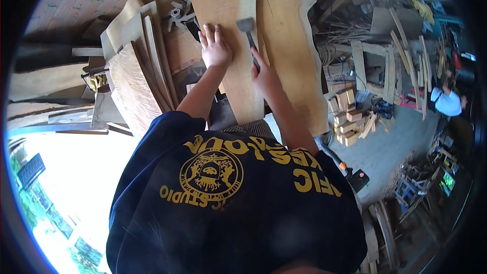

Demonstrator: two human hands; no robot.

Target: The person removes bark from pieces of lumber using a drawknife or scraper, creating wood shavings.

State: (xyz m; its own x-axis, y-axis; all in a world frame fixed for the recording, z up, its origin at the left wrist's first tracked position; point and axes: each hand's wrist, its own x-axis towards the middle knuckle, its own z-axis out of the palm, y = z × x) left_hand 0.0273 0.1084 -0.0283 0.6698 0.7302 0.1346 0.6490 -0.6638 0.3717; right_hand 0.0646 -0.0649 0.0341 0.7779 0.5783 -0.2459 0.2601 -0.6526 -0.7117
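Observation:
A long wooden slab (223, 0) with a pale, uneven right edge lies in front of my body. My left hand (215, 48) rests flat on its left side, fingers stretched out. My right hand (265, 77) grips the dark handle of a scraper (245, 26), the index finger extended along the handle. The scraper's broad, flat head lies against the slab near its right edge. A second wooden slab (289, 45) with a wavy edge sits directly to the right, and my right forearm passes over its lower part.
Several boards (134, 78) lean in a stack on the left beside a brick wall (81, 0). Cut wood blocks (347, 122) are piled on the floor to the right. Another person (447, 100) in a light top is at the far right, near long wood strips (423, 71).

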